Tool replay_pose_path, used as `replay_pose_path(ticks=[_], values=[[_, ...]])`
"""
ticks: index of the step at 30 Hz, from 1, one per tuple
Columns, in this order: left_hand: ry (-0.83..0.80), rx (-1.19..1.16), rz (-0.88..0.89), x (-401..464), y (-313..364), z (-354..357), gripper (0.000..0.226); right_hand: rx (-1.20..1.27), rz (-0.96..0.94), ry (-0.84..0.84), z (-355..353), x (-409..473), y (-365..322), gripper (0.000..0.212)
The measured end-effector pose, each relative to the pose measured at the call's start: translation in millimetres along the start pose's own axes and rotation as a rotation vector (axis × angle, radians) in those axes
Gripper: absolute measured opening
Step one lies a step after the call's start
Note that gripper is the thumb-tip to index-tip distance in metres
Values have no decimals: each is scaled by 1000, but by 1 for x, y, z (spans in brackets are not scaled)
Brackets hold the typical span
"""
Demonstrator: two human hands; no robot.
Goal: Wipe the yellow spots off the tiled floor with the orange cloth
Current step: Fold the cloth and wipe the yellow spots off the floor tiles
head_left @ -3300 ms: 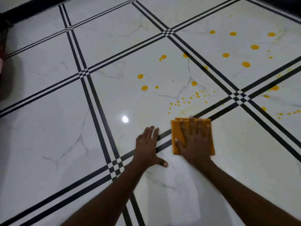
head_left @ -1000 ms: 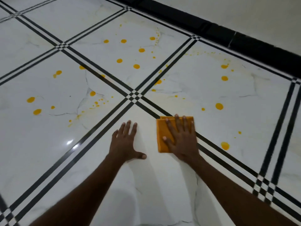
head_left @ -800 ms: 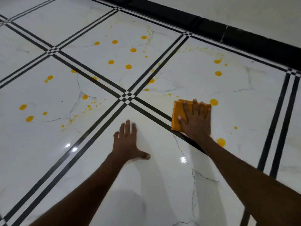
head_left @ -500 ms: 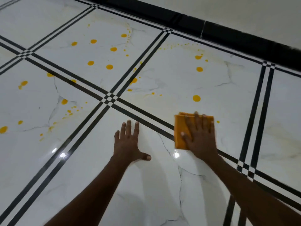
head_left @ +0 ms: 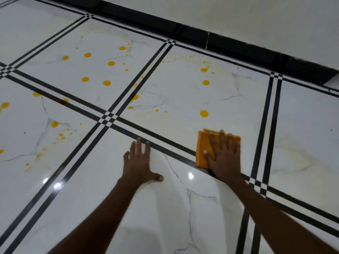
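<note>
A folded orange cloth [head_left: 201, 149] lies flat on the white marble-look tiled floor [head_left: 183, 208], over a black stripe. My right hand [head_left: 223, 158] presses on it with straight, spread fingers. My left hand [head_left: 140, 162] rests flat on the floor to its left, fingers spread. Several yellow spots dot the tiles beyond: one round spot [head_left: 204, 113] sits just past the cloth, another [head_left: 206, 82] farther up, a cluster [head_left: 107, 83] on the far tile and small drops [head_left: 61, 134] at the left.
Black double stripes [head_left: 108, 119] cross the floor in a grid. A black skirting [head_left: 238, 50] runs along the white wall [head_left: 256, 19] at the top right. Faint yellowish smears [head_left: 293, 153] show on the tile to the right.
My right hand has slid the cloth right, then back toward me over the black stripe. Yellow spots near the cloth's path are gone. My left hand stays planted; the view has shifted rightward.
</note>
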State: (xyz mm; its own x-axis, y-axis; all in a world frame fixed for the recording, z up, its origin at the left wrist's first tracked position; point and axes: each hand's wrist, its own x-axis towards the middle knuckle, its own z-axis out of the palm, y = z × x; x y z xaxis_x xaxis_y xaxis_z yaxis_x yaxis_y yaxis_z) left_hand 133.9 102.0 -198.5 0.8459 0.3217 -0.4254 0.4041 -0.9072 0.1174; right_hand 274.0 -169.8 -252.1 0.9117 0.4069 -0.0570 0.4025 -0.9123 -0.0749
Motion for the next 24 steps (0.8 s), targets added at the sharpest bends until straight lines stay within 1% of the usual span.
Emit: replay_pose_path(ticks=[2, 3, 4, 6, 8, 9, 11, 13, 15, 16, 18, 20, 22, 23, 24], values=[[12, -13, 96, 5, 20, 4, 143, 13, 139, 14, 0, 27, -2, 77], [13, -17, 114, 7, 28, 8, 144, 35, 171, 2, -1, 37, -18, 77], [23, -9, 116, 9, 32, 10, 144, 43, 150, 10, -1, 42, -40, 78], [45, 17, 113, 12, 31, 13, 143, 26, -12, 34, 4, 34, -72, 76], [40, 53, 121, 10, 18, 11, 140, -8, -145, -5, 7, -1, -73, 77], [31, 62, 119, 7, 10, 9, 139, -1, -149, -5, 7, -21, -60, 77], [7, 59, 105, -1, -7, 9, 139, 31, -87, -7, 5, -49, -17, 76], [3, 52, 92, -9, -20, 10, 139, -3, 8, 3, -2, -36, 20, 78], [1, 56, 88, -9, -23, 11, 138, -8, 125, -3, -5, 10, 25, 79], [4, 62, 86, -6, -22, 10, 138, 17, 160, -3, -6, 34, 11, 79], [0, 68, 84, -3, -20, 8, 140, 17, 110, 10, -3, 59, -36, 78], [-6, 48, 70, -5, -20, 6, 140, -12, -73, -26, 4, 48, -81, 76], [-16, 33, 58, -9, -20, 5, 138, 12, -229, -51, 1, 26, -90, 78], [-23, 37, 55, -9, -18, 5, 138, 56, -240, -56, -4, 20, -85, 78], [-25, 50, 50, -10, -18, 4, 138, 121, -172, -49, -13, 14, -80, 76]])
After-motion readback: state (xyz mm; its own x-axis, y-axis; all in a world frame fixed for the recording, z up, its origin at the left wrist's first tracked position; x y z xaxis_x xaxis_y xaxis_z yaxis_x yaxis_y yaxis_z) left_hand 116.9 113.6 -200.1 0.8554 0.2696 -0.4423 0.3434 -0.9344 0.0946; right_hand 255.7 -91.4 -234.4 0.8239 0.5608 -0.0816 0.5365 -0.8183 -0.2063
